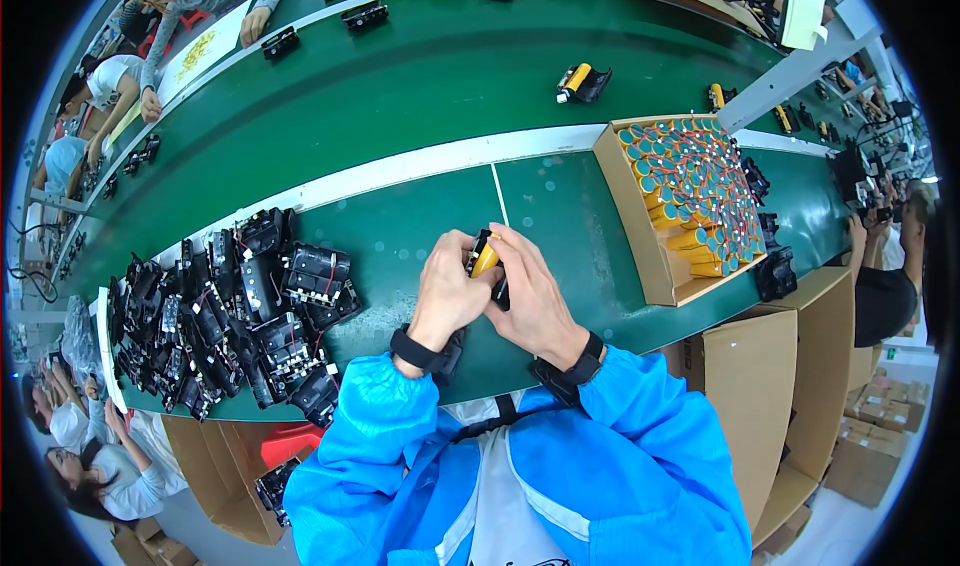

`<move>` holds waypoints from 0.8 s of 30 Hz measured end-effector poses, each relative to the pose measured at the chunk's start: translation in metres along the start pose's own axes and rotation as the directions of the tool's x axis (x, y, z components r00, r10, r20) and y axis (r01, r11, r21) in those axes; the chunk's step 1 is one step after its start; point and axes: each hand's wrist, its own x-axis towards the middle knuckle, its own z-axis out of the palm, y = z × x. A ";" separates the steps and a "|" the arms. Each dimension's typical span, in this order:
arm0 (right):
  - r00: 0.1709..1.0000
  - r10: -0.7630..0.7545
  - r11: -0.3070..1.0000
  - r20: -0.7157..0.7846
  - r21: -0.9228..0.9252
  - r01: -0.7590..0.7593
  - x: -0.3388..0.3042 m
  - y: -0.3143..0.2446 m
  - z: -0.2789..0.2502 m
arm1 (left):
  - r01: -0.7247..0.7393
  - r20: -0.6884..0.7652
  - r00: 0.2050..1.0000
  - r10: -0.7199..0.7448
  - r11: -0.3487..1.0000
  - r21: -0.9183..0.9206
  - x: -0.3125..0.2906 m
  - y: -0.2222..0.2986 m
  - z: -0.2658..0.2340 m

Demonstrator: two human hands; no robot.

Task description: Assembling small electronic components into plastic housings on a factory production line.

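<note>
Between my two hands, close in front of my chest, sits a black plastic housing with a yellow cylindrical battery in it. My left hand grips it from the left, fingers curled around its side. From the right, my right hand holds the same piece, with fingers pressed along the battery; the housing's lower part is mostly hidden by the fingers. To my left lies a heap of black plastic housings. On my right stands a cardboard box packed with yellow batteries with red wires.
Beyond the white rail runs a green conveyor belt, carrying a housing with a yellow battery and several black housings. Open cartons stand below the bench at right. A grey metal post rises at far right. Other people sit around.
</note>
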 end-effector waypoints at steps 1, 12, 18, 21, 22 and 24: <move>1.000 -0.007 1.000 -0.014 -0.012 0.007 0.000 -0.001 0.001 | 0.054 0.019 0.998 -0.053 0.998 -0.036 0.002 -0.002 -0.001; 0.999 0.030 0.997 -0.041 0.075 -0.027 0.002 0.000 0.006 | -0.297 -0.132 0.942 0.309 0.949 0.101 0.023 0.022 -0.008; 0.997 0.054 0.994 -0.056 0.102 -0.048 -0.002 0.001 0.009 | -0.392 -0.122 0.897 0.425 0.891 0.228 0.012 0.012 -0.005; 0.996 0.088 0.990 0.020 0.108 -0.090 -0.002 -0.002 0.005 | -0.341 -0.037 0.930 0.366 0.897 0.281 0.012 0.013 -0.009; 0.996 0.091 0.990 0.012 0.104 -0.091 -0.002 -0.002 0.004 | -0.350 -0.033 0.927 0.373 0.894 0.281 0.014 0.013 -0.010; 0.997 0.080 0.992 0.016 0.096 -0.081 -0.002 -0.004 0.006 | -0.367 -0.024 0.919 0.392 0.878 0.307 0.014 0.010 -0.011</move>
